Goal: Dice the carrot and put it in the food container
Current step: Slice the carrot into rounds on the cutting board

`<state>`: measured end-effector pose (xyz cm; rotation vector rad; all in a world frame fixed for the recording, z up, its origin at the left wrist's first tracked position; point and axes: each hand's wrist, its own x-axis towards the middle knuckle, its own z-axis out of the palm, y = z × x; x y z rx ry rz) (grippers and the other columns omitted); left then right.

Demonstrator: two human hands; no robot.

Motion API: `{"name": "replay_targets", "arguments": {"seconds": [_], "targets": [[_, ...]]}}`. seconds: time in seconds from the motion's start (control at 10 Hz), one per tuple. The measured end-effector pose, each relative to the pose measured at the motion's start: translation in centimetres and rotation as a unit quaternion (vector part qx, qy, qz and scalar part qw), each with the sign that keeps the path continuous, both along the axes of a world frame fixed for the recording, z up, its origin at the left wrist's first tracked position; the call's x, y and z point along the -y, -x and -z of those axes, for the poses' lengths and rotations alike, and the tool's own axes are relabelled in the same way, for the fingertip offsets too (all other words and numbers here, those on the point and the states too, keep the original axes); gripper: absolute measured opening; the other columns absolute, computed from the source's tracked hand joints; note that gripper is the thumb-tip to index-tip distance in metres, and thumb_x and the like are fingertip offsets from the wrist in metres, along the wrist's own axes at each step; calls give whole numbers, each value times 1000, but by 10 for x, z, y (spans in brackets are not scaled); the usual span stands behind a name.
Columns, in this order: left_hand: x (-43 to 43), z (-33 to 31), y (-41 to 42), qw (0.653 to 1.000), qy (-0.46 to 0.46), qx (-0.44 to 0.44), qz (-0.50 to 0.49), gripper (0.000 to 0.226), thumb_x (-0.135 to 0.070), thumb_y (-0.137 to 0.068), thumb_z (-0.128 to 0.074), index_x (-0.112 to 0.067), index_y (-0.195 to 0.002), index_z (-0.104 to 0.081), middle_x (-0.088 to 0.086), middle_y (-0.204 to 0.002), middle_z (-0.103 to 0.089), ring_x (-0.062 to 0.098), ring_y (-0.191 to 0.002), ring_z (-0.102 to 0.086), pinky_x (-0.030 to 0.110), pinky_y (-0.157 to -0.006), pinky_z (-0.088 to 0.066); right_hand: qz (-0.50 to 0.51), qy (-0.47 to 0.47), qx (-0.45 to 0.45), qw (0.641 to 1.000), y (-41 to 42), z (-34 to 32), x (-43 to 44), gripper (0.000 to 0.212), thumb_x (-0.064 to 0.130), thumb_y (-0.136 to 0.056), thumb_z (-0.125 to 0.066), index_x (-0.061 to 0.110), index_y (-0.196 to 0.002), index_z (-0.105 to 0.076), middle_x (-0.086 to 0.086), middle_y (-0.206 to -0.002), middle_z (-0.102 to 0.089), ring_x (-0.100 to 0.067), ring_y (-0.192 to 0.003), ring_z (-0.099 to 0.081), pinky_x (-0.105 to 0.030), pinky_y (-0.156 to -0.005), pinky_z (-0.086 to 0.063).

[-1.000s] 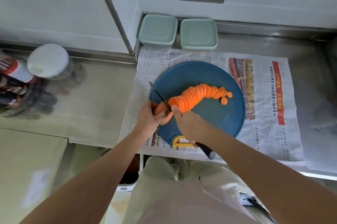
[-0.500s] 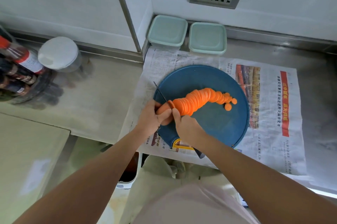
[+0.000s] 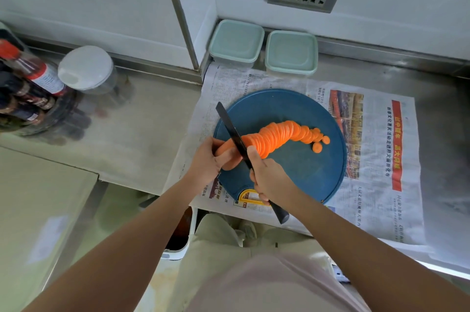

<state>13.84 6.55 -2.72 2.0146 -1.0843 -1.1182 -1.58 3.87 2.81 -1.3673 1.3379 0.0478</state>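
Against half a second ago, the knife (image 3: 231, 126) has come up. Then I could see only a thin line of blade beyond the fingers; now the dark blade shows broad and tilted, crossing the carrot (image 3: 225, 147) just where the uncut stub meets the row of slices (image 3: 279, 133). I take that as one stroke finished and the next being lined up, so the slicing is nearly through the root but not done. My right hand (image 3: 267, 179) is clenched round the knife handle, one finger reaching up beside the blade and the butt of the handle poking out on the near side. My left hand (image 3: 208, 161) has its fingers curled over the short stub, pinning it at the left edge of the blue cutting board (image 3: 305, 172), which lies on a newspaper (image 3: 376, 184). The stub looks small, with the fingertips close to the blade, so I would judge the last cuts need care. The slices are thin bright-orange rounds leaning on one another in a curved row that runs right across the board, with a few loose rounds (image 3: 317, 147) at its right end. They are rounds, not dice yet. The two food containers (image 3: 236, 43) sit at the far edge by the wall with their pale green lids on.
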Motion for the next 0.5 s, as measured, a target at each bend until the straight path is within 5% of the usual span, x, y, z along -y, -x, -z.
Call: {"name": "replay_targets", "arguments": {"seconds": [0.1,0.4,0.5], "targets": [[1,-2,1,1000,-12,13,-7,38,-34,-89,-63,-9,-114,-49,1,-101,-56,16,-93,-56,17,-66,-43,-21,45,3,999,9,-4,-8,53,53,-100,-22,18,-64,-39,-1,-56,-41,-12,-47,-37,-23,-48,-31],[4,-5,1,999,-48,22,-8,38,-33,-89,-63,-5,-112,-50,14,-106,-60,28,-100,-60,41,-91,-51,-27,66,8,997,10,-10,-17,49,50,-101,-23,23,-62,-36,-2,-56,-37,-12,-48,-35,-26,-49,-35],[5,-6,0,997,-58,48,14,37,-31,-91,-61,-5,-115,-50,15,-111,-60,29,-105,-59,44,-95,-49,-34,55,-14,998,4,-12,-19,37,40,-104,-17,36,-68,-19,-5,-63,-31,-13,-51,-34,-39,-70,-49]]}}
